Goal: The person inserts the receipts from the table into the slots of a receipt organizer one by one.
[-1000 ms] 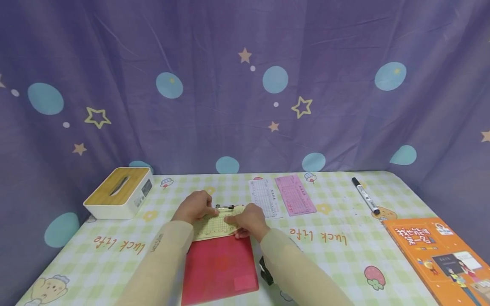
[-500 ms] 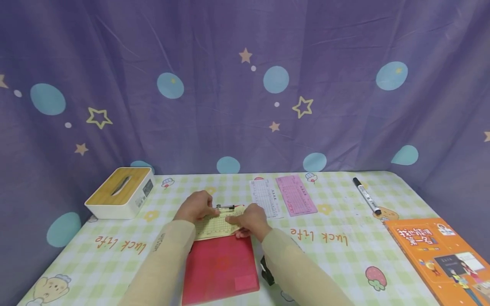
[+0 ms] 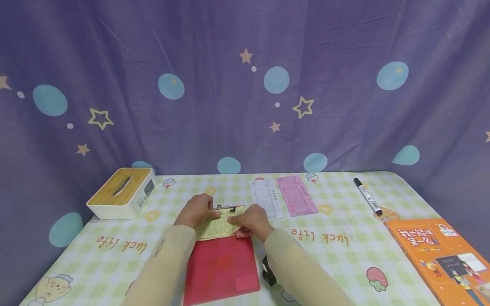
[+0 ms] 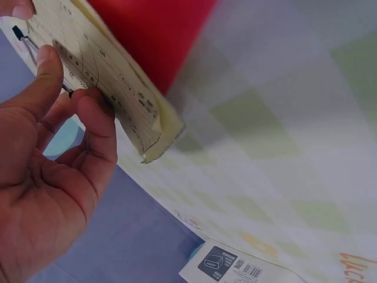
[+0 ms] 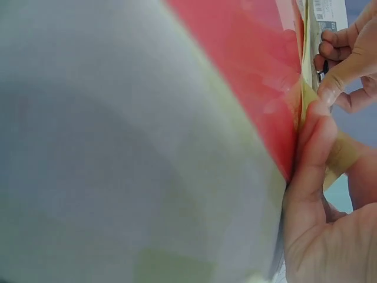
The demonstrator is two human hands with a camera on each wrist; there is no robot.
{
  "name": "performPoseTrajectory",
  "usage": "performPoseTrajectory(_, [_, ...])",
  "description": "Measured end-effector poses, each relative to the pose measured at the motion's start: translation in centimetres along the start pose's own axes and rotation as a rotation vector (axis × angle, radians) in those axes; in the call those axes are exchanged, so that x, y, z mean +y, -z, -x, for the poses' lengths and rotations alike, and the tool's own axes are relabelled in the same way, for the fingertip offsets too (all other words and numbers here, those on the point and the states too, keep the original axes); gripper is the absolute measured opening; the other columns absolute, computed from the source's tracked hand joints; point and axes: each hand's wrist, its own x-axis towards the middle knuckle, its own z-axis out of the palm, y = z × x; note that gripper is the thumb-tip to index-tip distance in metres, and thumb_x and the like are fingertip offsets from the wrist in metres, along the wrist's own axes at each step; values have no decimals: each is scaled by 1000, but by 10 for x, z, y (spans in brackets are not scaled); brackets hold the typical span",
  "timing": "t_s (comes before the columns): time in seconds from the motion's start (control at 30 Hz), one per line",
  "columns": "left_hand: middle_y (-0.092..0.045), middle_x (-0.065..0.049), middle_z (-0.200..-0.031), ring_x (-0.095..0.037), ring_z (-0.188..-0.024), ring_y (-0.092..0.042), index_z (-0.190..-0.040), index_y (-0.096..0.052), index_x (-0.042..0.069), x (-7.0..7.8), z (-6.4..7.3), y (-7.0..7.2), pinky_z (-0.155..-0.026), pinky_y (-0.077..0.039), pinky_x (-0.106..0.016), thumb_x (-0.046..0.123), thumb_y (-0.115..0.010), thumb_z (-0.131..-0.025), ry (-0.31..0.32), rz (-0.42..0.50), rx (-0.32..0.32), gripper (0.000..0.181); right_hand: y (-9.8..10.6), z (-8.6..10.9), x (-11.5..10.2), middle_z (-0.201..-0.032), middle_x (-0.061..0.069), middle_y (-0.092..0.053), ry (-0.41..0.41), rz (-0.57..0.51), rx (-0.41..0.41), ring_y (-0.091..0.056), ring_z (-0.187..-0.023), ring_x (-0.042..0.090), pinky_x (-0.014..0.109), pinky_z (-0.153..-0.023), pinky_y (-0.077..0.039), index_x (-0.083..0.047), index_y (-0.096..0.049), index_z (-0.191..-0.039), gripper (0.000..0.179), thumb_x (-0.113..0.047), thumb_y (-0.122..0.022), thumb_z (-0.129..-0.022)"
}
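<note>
Grip of the left hand (image 3: 194,211): thumb and curled forefinger are together on the metal clip (image 3: 226,209), a silver bar with black ends, though the hand covers part of it and the exact hold is hard to judge. Grip of the right hand (image 3: 252,222): it pinches the right edge of some yellow paper (image 3: 214,229), thumb on top and fingers underneath. This paper is layered and printed with a grid and lines of text. It lies over the upper end of a red folder (image 3: 222,267), just below the clip; the right wrist view shows the paper bending up at the pinched edge. Both arms wear cream sleeves.

Between the folder and the right sleeve is a black object (image 3: 269,272), partly hidden. Beyond the right hand, a white slip (image 3: 266,199) and a pink slip (image 3: 297,195) lie side by side on the desk (image 3: 329,272), which has a green checked cover. A black-and-white marker (image 3: 368,197) is farther right, near an orange book (image 3: 440,255). At the far left stands a white tissue box (image 3: 122,191) with a wooden top. Behind everything hangs a purple curtain (image 3: 237,106) with stars and blue dots.
</note>
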Motion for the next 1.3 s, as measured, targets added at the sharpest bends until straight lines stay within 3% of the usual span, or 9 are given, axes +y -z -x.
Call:
performPoseTrajectory(0.27, [-47,-3,-67,-17,-64,-42,-71,-51,7,-2,0,-3,-65,-38,-33,14,-83,-86,-5,-34,17,36,9,5,-5,-54,9,-63,-5,22,-49,-58,-40,11,26,-48,-54,4,-63,-77,24,-6,-84,-81])
performPoseTrajectory(0.4, [-44,-3,-66,-18,-64,-41,-70,-50,7,-2,-1,-4,-64,-37,-32,14,-83,-86,-8,-36,27,37,20,7,-6,-56,10,-65,35,94,-59,-58,-41,11,28,-51,-56,4,-64,-72,21,-3,-82,-80])
performPoseTrajectory(0.57, [-44,-2,-66,-18,-65,-40,-71,-50,7,-1,0,-5,-66,-37,-33,14,-84,-85,-28,-50,48,38,40,5,-4,-57,10,-65,112,199,-42,-60,-45,13,31,-52,-57,-2,-60,-62,29,-3,-82,-81])
performPoseTrajectory(0.87, [-44,-3,-67,-19,-66,-40,-72,-50,6,-3,3,-5,-67,-37,-35,14,-84,-85,-43,-55,59,37,86,13,1,-73,7,-68,286,324,-23,-69,-65,20,29,-62,-55,-3,-66,-90,17,-16,-75,-92])
performPoseTrajectory(1.0, [-46,-4,-69,-19,-67,-42,-74,-51,5,-3,4,-4,-67,-38,-36,14,-83,-85,-32,-50,50,35,108,13,7,-78,7,-67,328,336,9,-71,-73,24,27,-63,-52,-3,-69,-95,15,-17,-74,-93])
performPoseTrajectory(1.3, [-53,-7,-76,-22,-71,-48,-80,-53,2,1,1,-4,-72,-45,-39,17,-82,-87,4,-90,14,34,145,16,22,-86,7,-69,342,338,31,-71,-79,24,30,-69,-54,-1,-69,-101,16,-15,-71,-95])
